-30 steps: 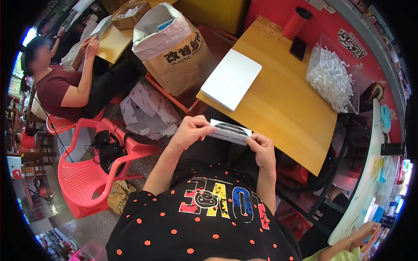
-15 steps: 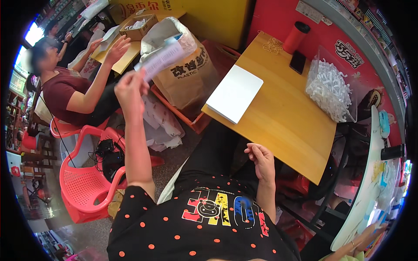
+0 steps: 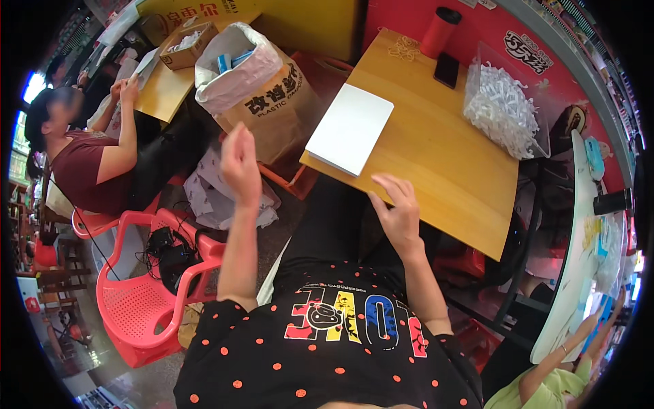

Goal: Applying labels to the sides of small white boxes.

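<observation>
My left hand (image 3: 240, 163) is raised in front of a large brown paper sack (image 3: 272, 112) with a white lining. It is slightly smeared by motion; its fingers look bunched, and nothing shows in them. Blue and white items (image 3: 235, 61) lie inside the sack's mouth. My right hand (image 3: 400, 215) is open, thumb and fingers apart, at the near edge of the yellow wooden table (image 3: 443, 163). Just beyond its fingertips lies a thin stack of white sheets or a booklet (image 3: 351, 129) with rounded corners. The right hand appears to hold nothing.
A clear bag of white strips (image 3: 507, 112), a black phone (image 3: 446, 70), a red tumbler (image 3: 440, 33) and rubber bands (image 3: 404, 48) lie on the table. A red chair (image 3: 139, 307) holds black cables. Another person (image 3: 95, 146) sits at left, beside a cardboard box (image 3: 187, 46).
The printed whitish piece that my left hand held over the sack is gone from it. That hand has moved lower and rightward. My right hand has reached forward and opened toward the white stack.
</observation>
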Demonstrator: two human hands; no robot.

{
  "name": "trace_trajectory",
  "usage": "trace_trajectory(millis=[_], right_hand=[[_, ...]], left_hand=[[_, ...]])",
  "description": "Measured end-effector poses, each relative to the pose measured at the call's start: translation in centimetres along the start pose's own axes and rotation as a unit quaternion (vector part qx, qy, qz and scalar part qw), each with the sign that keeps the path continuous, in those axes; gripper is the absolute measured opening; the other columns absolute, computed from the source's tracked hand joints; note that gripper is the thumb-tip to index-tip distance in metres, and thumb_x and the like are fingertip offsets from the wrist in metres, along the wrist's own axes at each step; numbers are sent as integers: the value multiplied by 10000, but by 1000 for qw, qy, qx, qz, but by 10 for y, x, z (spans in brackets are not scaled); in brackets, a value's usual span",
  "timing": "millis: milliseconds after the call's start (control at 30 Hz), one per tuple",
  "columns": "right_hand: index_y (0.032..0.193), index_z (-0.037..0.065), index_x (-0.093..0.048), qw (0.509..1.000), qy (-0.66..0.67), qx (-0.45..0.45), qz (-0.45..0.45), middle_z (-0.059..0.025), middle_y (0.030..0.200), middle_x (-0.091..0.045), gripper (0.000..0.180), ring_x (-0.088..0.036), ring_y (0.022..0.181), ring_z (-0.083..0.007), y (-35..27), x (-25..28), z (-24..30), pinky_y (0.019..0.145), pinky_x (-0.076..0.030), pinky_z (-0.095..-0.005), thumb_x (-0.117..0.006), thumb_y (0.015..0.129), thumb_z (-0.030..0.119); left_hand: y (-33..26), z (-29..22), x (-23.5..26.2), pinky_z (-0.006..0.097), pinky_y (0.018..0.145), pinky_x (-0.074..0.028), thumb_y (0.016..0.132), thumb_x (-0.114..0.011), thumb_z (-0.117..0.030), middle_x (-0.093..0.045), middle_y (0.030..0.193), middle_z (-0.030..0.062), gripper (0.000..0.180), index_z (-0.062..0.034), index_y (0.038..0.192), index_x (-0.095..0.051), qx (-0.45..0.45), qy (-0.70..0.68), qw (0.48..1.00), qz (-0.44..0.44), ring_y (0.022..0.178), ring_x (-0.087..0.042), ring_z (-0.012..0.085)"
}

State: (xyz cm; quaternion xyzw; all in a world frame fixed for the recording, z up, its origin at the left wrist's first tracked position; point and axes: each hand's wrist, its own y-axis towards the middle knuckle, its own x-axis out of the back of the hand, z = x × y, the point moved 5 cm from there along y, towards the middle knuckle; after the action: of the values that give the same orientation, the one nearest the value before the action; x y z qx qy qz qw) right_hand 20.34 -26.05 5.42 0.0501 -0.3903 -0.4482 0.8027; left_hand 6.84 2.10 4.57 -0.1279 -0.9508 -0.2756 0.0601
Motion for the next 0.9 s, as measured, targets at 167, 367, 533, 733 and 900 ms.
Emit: trace_trajectory(millis=[167,367,533,733,900], right_hand=[[1094,6,-617,978,-151,137,40,-95,1160,-606,419,-572,934,-252,36,-29,8,823,-459,-383,-746,715,129],[957,25,-633,928,-265,261,38,-92,1032,-636,225,-596,821,-195,33,-53,-4,702,-440,-333,-661,750,110],[900,30,-622,935,-205,289,-11,-74,932,-652,149,-612,772,-191,35,-54,-5,683,-438,-318,-619,754,59],[883,31,-619,958,-150,246,-2,-74,923,-657,131,-628,793,-196,35,-53,-10,680,-465,-327,-622,753,46],[927,-1,-652,951,-105,284,-55,-115,967,-672,186,-651,802,-222,27,-20,17,655,-500,-321,-626,746,33]], left_hand=[[-120,12,-12,425,1082,-307,832,-691,-246,-383,1390,279,661,30,1358,-399,62,96,976,185,1313,-363,383],[-200,37,-18,459,1092,-289,743,-753,-365,-214,1460,337,915,-20,1442,-273,127,210,856,455,1344,-277,462],[-191,42,-21,429,1087,-314,767,-732,-325,-227,1459,333,852,-20,1432,-295,145,181,835,499,1347,-296,432],[-155,22,-36,364,959,-446,828,-682,-246,-555,1222,248,504,20,1237,-555,149,55,892,424,1131,-554,353],[-136,18,-39,295,704,-541,957,-536,-351,-697,955,126,393,-2,1108,-634,453,-292,793,286,838,-684,194]])
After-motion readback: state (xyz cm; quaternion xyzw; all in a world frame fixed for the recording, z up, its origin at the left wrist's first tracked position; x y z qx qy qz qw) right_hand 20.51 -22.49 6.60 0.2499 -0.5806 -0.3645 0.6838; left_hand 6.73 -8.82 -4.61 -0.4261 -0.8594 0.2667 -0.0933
